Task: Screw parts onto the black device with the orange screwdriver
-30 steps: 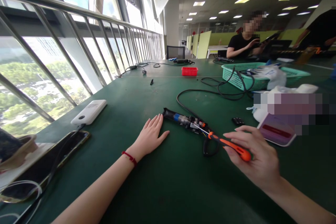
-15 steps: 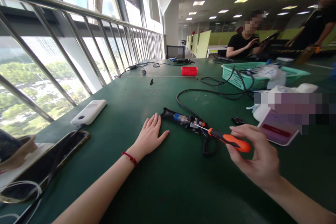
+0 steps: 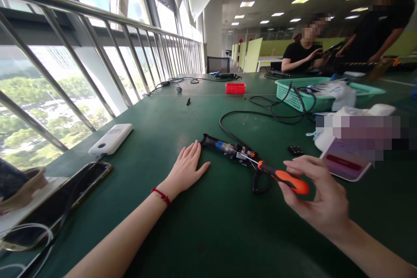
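My left hand (image 3: 186,168) lies flat and open on the green table (image 3: 202,226), fingertips just left of the dark end of an opened electric device (image 3: 228,149) with exposed wires and a black cable. My right hand (image 3: 321,200) pinches the handle of an orange-and-black screwdriver (image 3: 282,177). The screwdriver's metal tip rests on the device's exposed parts. A red string circles my left wrist.
A white power bank (image 3: 110,138) and a phone (image 3: 65,200) lie at the left. A small black part (image 3: 296,150), a pink-screened phone (image 3: 345,164), a teal basket (image 3: 322,92) and a red tray (image 3: 235,88) sit farther off. Two people in black stand or sit at the back right.
My right hand turned the screwdriver handle slightly and shifted a little. A standing person at the far right moved further into view. My left hand stayed put.
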`<state>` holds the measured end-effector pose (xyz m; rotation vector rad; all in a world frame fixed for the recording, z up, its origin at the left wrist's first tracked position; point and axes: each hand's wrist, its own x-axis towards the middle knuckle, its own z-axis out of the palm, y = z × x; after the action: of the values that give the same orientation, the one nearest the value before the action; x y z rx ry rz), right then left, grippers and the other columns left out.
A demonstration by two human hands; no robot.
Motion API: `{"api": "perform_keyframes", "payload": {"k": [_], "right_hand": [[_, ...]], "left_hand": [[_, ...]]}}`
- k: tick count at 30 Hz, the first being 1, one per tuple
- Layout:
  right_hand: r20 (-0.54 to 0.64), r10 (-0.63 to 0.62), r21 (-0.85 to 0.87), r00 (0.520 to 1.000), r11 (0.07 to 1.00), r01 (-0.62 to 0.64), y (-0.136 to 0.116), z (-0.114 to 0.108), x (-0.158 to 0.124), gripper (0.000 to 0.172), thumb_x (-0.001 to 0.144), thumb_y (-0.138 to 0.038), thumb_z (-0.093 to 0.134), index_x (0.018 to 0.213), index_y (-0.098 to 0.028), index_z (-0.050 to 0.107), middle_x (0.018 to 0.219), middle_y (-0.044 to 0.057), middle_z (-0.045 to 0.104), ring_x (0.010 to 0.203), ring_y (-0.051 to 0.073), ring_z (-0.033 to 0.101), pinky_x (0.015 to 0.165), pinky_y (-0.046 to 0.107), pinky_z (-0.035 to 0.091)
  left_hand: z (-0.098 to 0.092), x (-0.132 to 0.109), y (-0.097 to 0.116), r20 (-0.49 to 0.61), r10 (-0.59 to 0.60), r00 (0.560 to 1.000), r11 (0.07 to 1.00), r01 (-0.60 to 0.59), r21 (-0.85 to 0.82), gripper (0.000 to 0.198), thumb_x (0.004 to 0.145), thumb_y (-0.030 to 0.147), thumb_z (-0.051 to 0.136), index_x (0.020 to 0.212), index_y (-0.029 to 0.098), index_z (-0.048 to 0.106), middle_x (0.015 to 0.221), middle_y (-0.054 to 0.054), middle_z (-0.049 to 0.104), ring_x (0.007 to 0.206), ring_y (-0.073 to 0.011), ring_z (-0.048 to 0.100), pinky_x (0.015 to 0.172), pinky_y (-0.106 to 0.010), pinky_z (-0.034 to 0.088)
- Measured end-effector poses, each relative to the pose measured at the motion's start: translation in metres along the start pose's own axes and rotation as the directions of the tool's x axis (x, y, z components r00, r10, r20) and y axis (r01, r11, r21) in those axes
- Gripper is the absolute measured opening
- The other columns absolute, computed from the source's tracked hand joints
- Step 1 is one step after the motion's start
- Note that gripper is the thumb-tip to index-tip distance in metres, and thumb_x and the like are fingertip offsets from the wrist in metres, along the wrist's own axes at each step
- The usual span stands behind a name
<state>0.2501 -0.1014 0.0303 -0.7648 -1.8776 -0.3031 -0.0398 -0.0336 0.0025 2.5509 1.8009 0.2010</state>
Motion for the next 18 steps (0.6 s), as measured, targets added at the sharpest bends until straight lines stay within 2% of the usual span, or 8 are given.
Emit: {"api": "perform_keyframes", "payload": {"k": [3,6,8,12,13,16,18], "right_hand": [[0.062,-0.003,-0.026,0.998,1.000,0.004,0.0000,-0.0002,-0.0001,0.030,0.077,-0.016,0.060,0.105,-0.022,0.055,0.076,0.002,0.062,0.074,0.019,0.060,0.070,0.039,0.052],[-0.035,0.040,0.031,0.999,0.999,-0.039,0.0007,0.0010,-0.0017,0.045,0.073,-0.012,0.062,0.115,-0.022,0.050,0.090,0.006,0.061,0.083,0.021,0.060,0.072,0.039,0.053],[-0.058,0.035,0.056,0.998,0.998,-0.032,0.0004,0.0015,-0.0019,0.050,0.071,-0.010,0.064,0.117,-0.021,0.049,0.095,0.006,0.060,0.087,0.021,0.060,0.072,0.039,0.054],[0.061,-0.026,-0.017,0.998,0.999,0.027,-0.0014,0.0010,-0.0001,0.024,0.076,-0.016,0.062,0.099,-0.021,0.056,0.075,0.001,0.062,0.071,0.017,0.059,0.070,0.038,0.052],[0.061,-0.023,-0.024,0.998,0.999,0.025,-0.0016,0.0010,0.0002,0.023,0.076,-0.015,0.061,0.098,-0.021,0.056,0.075,0.001,0.062,0.071,0.017,0.059,0.070,0.037,0.051],[-0.014,0.014,0.026,1.000,1.000,-0.013,-0.0018,0.0014,0.0008,0.039,0.074,-0.009,0.061,0.110,-0.019,0.052,0.089,0.006,0.062,0.084,0.020,0.059,0.070,0.038,0.052],[-0.006,0.012,0.039,1.000,0.999,-0.012,-0.0028,0.0013,0.0022,0.041,0.074,-0.009,0.060,0.113,-0.018,0.051,0.092,0.007,0.061,0.085,0.020,0.059,0.069,0.036,0.052]], "left_hand": [[0.0010,-0.0001,-0.0016,-0.018,0.009,1.000,1.000,-0.009,-0.010,0.077,0.089,0.061,0.020,0.143,0.006,0.020,0.149,-0.016,0.017,0.138,-0.0264,0.017,0.113,-0.044,0.017],[0.0032,0.0001,-0.0034,-0.044,0.024,0.999,1.000,-0.024,-0.012,0.077,0.089,0.062,0.021,0.143,0.007,0.022,0.148,-0.016,0.019,0.137,-0.0270,0.019,0.112,-0.045,0.019],[0.0041,0.0004,-0.0036,-0.038,0.020,0.999,1.000,-0.020,-0.002,0.077,0.089,0.062,0.021,0.143,0.007,0.021,0.148,-0.016,0.019,0.137,-0.0264,0.018,0.112,-0.045,0.018],[0.0036,0.0012,-0.0021,-0.011,0.001,1.000,1.000,-0.001,0.018,0.078,0.089,0.061,0.019,0.143,0.005,0.019,0.149,-0.015,0.018,0.138,-0.0249,0.017,0.113,-0.043,0.015],[0.0032,0.0013,-0.0017,-0.007,0.000,1.000,1.000,0.000,0.019,0.078,0.089,0.061,0.019,0.143,0.005,0.018,0.149,-0.015,0.018,0.138,-0.0248,0.017,0.114,-0.043,0.014],[0.0027,0.0010,-0.0011,0.005,-0.002,1.000,1.000,0.002,0.017,0.078,0.089,0.061,0.018,0.143,0.005,0.018,0.149,-0.014,0.018,0.138,-0.0246,0.016,0.114,-0.042,0.014],[0.0028,0.0005,-0.0014,0.007,-0.002,1.000,1.000,0.002,0.014,0.078,0.089,0.061,0.018,0.143,0.005,0.018,0.149,-0.014,0.018,0.138,-0.0247,0.016,0.114,-0.043,0.014]]}}
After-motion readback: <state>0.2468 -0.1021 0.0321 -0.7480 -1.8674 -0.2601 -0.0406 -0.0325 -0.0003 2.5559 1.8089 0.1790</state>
